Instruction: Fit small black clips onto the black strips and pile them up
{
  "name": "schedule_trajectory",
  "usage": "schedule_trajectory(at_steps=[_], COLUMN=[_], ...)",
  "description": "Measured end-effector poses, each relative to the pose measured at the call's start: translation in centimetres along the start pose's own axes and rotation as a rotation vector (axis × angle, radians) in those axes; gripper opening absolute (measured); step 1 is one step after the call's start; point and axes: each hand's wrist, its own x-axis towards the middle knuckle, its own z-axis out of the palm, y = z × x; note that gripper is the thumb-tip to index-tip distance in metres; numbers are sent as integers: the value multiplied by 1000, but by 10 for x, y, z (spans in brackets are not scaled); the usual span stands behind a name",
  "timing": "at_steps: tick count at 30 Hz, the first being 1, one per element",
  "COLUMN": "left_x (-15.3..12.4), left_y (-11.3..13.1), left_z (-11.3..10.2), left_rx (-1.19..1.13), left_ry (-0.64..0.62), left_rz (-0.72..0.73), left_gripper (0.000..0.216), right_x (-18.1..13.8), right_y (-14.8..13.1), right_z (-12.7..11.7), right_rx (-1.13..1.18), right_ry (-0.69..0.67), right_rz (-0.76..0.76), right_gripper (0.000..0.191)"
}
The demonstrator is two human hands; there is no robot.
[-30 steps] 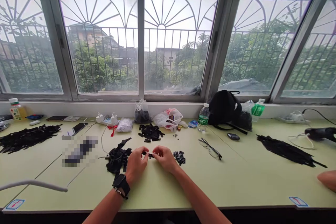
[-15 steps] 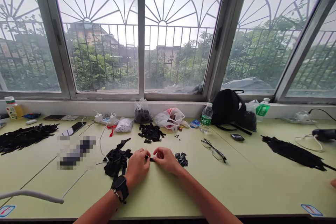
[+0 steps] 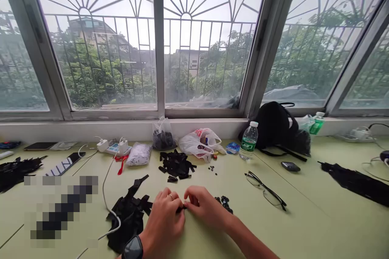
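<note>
One small black piece [image 3: 181, 209] lies between the hands, just above the table [image 3: 273, 234], mostly covered by the fingers. The left hand [image 3: 167, 214] is curled closed around it, thumb against bent fingers; the right hand [image 3: 206, 208] has its thumb and forefinger drawn nearly together at the exposed end, though whether they grip or only touch it I cannot tell. A second ago more of the piece showed, stretched between both sets of fingertips; now the fingers have closed in and the view has come nearer, which suggests close work on this same piece, apparently unfinished. The piece looks matte and dark, its outline too hidden to read. Beside the left hand sprawls a pile of black strips [image 3: 129, 214], flat, soft-looking and fabric-like, with straight-cut ends; partly behind the right wrist sits a cluster of small dark parts [image 3: 225, 203], rounded and glossy. Farther off lie a heap of shorter black strips [image 3: 176, 164], a thin white cable [image 3: 114, 226], slim-framed glasses [image 3: 264, 190], a crumpled white plastic bag [image 3: 199, 145] and a clear, green-labelled bottle [image 3: 249, 139].
</note>
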Motion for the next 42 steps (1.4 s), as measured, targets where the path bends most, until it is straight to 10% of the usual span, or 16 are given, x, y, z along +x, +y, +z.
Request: schedule_trajectory(at_steps=[27, 32, 42], left_x=[-18, -17, -7], left_y=[-43, -39, -1], left_z=[52, 39, -6], left_rx=[-5, -23, -126], left_ry=[287, 174, 22], left_rz=[134, 134, -53], left_gripper=[21, 25, 23], right_x=[-4, -7, 3], right_y=[18, 15, 5], right_z=[24, 26, -82], right_rx=[-97, -115, -22], right_ry=[-115, -91, 10], right_rz=[-38, -49, 40], right_gripper=[17, 14, 20])
